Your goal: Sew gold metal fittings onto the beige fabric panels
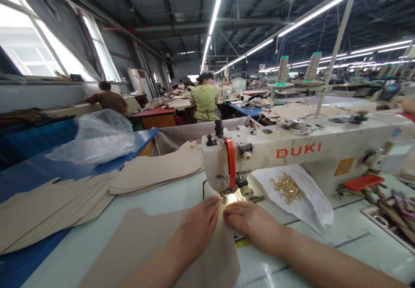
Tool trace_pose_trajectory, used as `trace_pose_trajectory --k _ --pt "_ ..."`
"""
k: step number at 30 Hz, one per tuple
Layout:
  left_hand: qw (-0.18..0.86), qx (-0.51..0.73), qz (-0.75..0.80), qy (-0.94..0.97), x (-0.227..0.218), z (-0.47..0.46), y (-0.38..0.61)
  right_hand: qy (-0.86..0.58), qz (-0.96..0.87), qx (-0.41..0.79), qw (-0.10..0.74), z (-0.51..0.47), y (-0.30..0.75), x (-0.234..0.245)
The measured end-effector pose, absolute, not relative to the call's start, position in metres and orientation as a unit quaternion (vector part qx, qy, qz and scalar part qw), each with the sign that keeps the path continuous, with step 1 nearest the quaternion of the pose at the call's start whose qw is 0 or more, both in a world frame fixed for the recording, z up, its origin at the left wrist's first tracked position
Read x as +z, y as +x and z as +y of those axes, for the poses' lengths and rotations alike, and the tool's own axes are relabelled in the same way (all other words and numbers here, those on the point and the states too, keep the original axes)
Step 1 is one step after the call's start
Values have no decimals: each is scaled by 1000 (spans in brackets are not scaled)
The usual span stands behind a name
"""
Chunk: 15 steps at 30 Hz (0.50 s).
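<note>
A beige fabric piece (pixel 155 240) lies on the pale sewing table, its far end under the head of a white industrial sewing machine (pixel 259 141). My left hand (pixel 201 221) rests on this piece just left of the lit needle area, fingers pressed together at the cloth. Close by on the right, my right hand (pixel 251 219) has its fingers curled and pinches the cloth's edge. The needle and presser foot are mostly hidden by my fingertips and the glare of the lamp.
Stacked beige pieces (pixel 162 167) lie behind and left. Small gold-coloured metal parts (pixel 288 188) sit on white paper (pixel 319 212) beneath the machine arm. A tray (pixel 385 225) of tools stands right. Clear plastic (pixel 100 137) lies on a blue surface; other people (pixel 205 98) sit beyond.
</note>
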<state>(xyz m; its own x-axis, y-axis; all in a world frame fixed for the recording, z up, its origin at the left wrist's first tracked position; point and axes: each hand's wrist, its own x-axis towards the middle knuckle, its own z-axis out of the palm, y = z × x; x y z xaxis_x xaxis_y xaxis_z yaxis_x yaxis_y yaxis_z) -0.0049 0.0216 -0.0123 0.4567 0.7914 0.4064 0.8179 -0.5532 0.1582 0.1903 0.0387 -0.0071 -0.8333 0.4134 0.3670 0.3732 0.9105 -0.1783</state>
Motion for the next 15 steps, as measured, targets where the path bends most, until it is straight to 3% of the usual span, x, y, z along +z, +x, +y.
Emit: trace_pose_trajectory --k 9,15 --pt "37 -232 -483 -843 -12 -33 -21 -159 -954 54 247 23 186 -12" --pt "55 -269 -473 -837 -25 -9 -29 -184 -936 -49 296 32 181 -26"
